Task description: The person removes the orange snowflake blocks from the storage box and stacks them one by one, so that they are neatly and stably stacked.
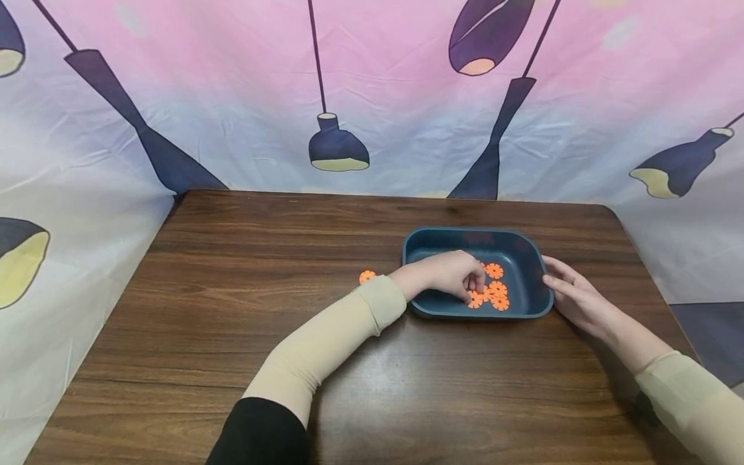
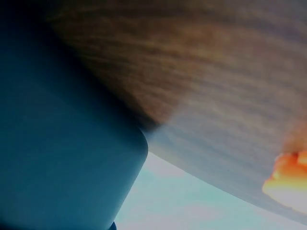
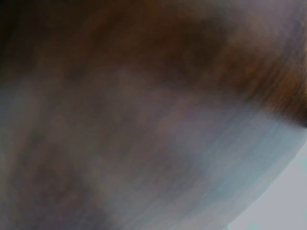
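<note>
A dark blue rectangular bin sits on the wooden table, with several orange notched plastic discs lying together on its floor. My left hand reaches into it over the left wall, fingers curled down, and pinches an orange notched disc among the others; the fingers partly cover it. At the bin's right end, my right hand holds the rim, thumb at the top edge and fingers along the outside. Another orange disc lies on the table left of the bin, beside my left cuff.
The brown wooden table extends to the left and in front of the bin. A printed cloth with lamp pictures hangs behind it. In the left wrist view the bin's outer wall looms close; the right wrist view is blurred.
</note>
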`<state>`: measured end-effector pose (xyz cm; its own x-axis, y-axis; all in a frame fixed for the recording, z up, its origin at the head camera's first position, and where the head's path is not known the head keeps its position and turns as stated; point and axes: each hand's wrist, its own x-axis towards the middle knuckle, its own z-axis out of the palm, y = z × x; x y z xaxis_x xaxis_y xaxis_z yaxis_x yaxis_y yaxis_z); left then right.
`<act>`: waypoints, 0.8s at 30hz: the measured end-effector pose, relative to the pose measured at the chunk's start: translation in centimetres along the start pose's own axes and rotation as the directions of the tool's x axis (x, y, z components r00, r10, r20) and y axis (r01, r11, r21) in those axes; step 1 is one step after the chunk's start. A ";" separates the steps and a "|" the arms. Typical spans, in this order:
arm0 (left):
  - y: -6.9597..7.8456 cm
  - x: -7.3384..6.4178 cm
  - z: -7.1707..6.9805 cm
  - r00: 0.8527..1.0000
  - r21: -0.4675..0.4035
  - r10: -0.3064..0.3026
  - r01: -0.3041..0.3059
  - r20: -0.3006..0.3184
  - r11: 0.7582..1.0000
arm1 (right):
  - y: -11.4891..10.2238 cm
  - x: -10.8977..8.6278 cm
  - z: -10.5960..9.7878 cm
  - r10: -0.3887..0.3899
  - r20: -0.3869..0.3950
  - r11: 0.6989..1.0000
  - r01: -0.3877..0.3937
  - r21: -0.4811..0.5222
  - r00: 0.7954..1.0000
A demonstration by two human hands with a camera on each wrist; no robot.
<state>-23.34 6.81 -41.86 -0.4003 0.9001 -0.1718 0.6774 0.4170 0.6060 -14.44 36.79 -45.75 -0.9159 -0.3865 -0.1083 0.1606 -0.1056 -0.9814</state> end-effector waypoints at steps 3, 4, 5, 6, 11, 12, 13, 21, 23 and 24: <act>0.1 -0.1 0.0 1.000 0.011 0.002 -0.002 -0.002 1.000 | 0.0 0.0 0.1 0.008 -0.003 1.000 -0.008 -0.009 1.000; 0.1 -0.1 0.0 1.000 0.014 0.004 -0.004 -0.002 1.000 | 0.0 0.0 0.1 0.009 -0.003 1.000 -0.009 -0.012 1.000; 0.1 -0.1 -0.1 1.000 0.014 0.008 -0.008 -0.003 1.000 | 0.0 0.0 0.1 0.011 -0.005 1.000 -0.011 -0.015 1.000; 0.1 -0.2 -0.1 1.000 0.016 0.010 -0.010 -0.004 1.000 | 0.0 0.0 0.1 0.012 -0.006 1.000 -0.012 -0.018 1.000; 0.2 -0.4 -0.3 1.000 -0.006 0.021 -0.021 -0.017 1.000 | 0.0 -0.1 0.2 0.010 -0.009 0.999 -0.010 -0.031 1.000; 0.2 -0.5 -0.4 0.999 -0.012 0.026 -0.026 -0.021 1.000 | 0.0 -0.1 0.2 0.010 -0.009 0.999 -0.010 -0.032 1.000; 0.2 -0.5 -0.5 0.999 -0.017 0.027 -0.027 -0.024 0.999 | 0.0 -0.1 0.2 0.010 -0.010 0.999 -0.011 -0.031 1.000; 0.1 -1.4 -1.7 0.997 -0.030 0.039 -0.041 -0.060 0.999 | 0.0 -0.1 0.2 0.025 -0.020 0.999 -0.026 -0.035 0.999; 0.1 -1.7 -2.0 0.997 -0.034 0.034 -0.037 -0.068 0.999 | 0.0 -0.2 0.2 0.023 -0.021 0.999 -0.024 -0.035 1.000; 0.1 -1.9 -2.2 0.997 -0.038 0.034 -0.037 -0.073 0.999 | 0.0 -0.2 0.1 0.021 -0.020 0.999 -0.022 -0.032 1.000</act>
<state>-23.85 4.83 -39.74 -0.4207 0.9023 -0.0942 0.6681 0.3784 0.6406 -14.24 36.71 -45.72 -0.9194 -0.3705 -0.1322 0.1686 -0.0673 -0.9834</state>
